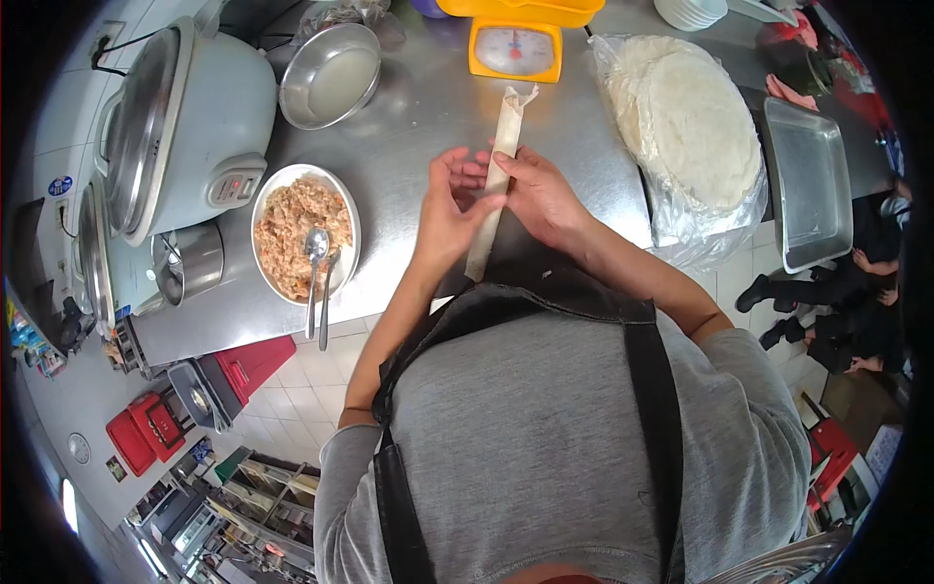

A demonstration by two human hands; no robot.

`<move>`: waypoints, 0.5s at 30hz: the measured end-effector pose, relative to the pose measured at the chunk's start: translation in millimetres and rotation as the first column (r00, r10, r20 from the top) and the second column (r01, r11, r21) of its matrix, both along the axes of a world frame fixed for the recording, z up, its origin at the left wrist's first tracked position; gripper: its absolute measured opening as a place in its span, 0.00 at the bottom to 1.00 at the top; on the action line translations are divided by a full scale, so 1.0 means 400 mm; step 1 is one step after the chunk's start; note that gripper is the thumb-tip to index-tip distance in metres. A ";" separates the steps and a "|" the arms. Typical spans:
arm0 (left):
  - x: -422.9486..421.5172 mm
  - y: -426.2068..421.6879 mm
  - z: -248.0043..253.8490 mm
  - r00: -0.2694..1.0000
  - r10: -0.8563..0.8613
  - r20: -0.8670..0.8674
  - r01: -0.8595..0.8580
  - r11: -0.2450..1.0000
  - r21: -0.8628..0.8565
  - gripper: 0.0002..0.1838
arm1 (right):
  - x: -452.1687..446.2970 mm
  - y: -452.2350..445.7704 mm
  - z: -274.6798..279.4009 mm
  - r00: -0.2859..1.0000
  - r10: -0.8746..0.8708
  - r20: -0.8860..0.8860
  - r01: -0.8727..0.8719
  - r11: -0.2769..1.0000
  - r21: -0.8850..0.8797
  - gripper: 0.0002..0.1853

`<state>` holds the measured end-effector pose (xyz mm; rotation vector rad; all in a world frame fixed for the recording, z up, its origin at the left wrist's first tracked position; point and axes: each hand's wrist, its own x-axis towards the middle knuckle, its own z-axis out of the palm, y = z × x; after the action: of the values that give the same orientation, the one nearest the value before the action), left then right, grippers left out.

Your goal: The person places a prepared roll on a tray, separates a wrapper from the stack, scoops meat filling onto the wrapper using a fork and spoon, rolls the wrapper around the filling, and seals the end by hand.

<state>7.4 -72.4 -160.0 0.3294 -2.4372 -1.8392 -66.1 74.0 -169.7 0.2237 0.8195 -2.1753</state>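
Observation:
A long, thin rolled wrapper (508, 125) is held up in front of my apron, its far end loose and ragged. My right hand (541, 195) grips it near the middle, thumb pressed along its top. My left hand (459, 200) has its thumb against the roll lower down, with the fingers curled on the left side. To the left stands an oval white bowl of minced filling (292, 219) with two spoons (317, 253) resting in it. On the right lies a stack of round flat wrappers (686, 127) on clear plastic.
A yellow scale (516, 51) stands at the back. A metal bowl of whitish liquid (336, 80) and a large rice cooker (199, 127) occupy the left. A metal tray (806, 185) is at the right, with people (846, 292) beyond it.

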 end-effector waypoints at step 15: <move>0.039 -0.028 0.099 0.742 -0.634 0.221 0.364 0.656 0.661 0.22 | -0.025 0.044 0.114 0.940 0.129 -0.315 -0.260 0.869 -0.420 0.16</move>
<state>23.1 -83.6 -120.5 0.0578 -2.2842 -3.0983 -76.0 91.7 -124.2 -0.3986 0.4269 -2.1571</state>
